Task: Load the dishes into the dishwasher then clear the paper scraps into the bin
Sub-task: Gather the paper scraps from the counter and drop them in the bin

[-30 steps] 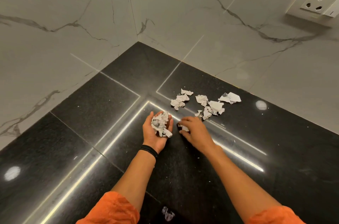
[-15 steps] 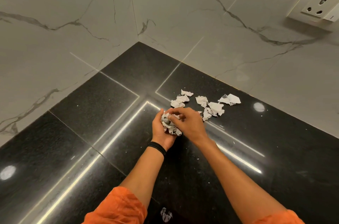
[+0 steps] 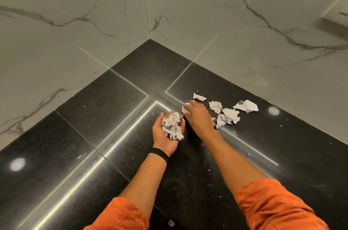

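My left hand (image 3: 161,140) lies palm up on the black counter (image 3: 98,116), fingers cupped round a heap of crumpled white paper scraps (image 3: 172,125). Just right of it, my right hand (image 3: 199,119) reaches palm down over another scrap (image 3: 185,110), with fingertips and thumb closing on it. Several more loose scraps lie beyond on the counter: one small scrap (image 3: 199,97) at the back, one (image 3: 215,105) in the middle, a larger one (image 3: 246,106) on the right and a cluster (image 3: 230,116) beside my right wrist. No dishes, dishwasher or bin are in view.
The counter runs into a corner of two marble-patterned walls (image 3: 207,13). The edge of a wall socket plate (image 3: 337,13) shows at the top right. Tiny paper crumbs are scattered over the dark surface.
My right hand dropped a scrap into the left palm, then moved away to the right and back onto a scrap on the counter. The left hand stayed cupped with a bigger heap.
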